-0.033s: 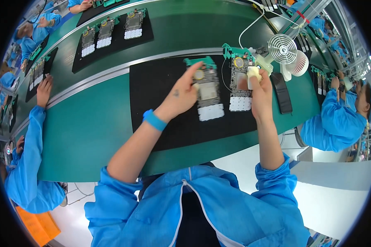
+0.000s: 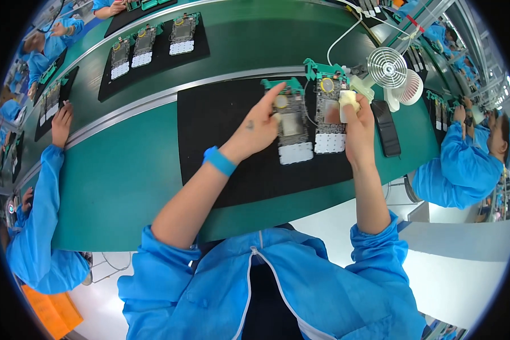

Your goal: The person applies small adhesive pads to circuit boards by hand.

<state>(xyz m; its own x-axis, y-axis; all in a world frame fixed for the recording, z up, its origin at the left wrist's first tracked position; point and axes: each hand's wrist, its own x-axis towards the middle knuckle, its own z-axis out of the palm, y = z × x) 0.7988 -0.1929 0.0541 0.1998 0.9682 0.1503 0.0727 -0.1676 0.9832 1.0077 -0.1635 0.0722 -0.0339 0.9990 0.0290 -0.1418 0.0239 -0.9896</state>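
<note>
Pair of hands, bare. Left hand [image 2: 253, 129]: fingers partly curled, index finger extended, gripping the left circuit board [image 2: 292, 127] by its left edge; blue band [image 2: 221, 161] at the wrist. Right hand [image 2: 359, 127]: closed, thumb and fingers around a pale yellow wad [image 2: 349, 100], at the right edge of the right circuit board [image 2: 328, 122]. Both boards: side by side over a black mat [image 2: 226, 181] on the green counter [image 2: 119, 175], green piece at the far end, white panel at the near end, round yellow-rimmed part between. Dark phone [image 2: 386, 129]: on the counter, right of the right hand. White fan [image 2: 387, 68]: beyond the phone. Three further boards [image 2: 143, 45]: on a second black mat [image 2: 153, 63], far left.
</note>
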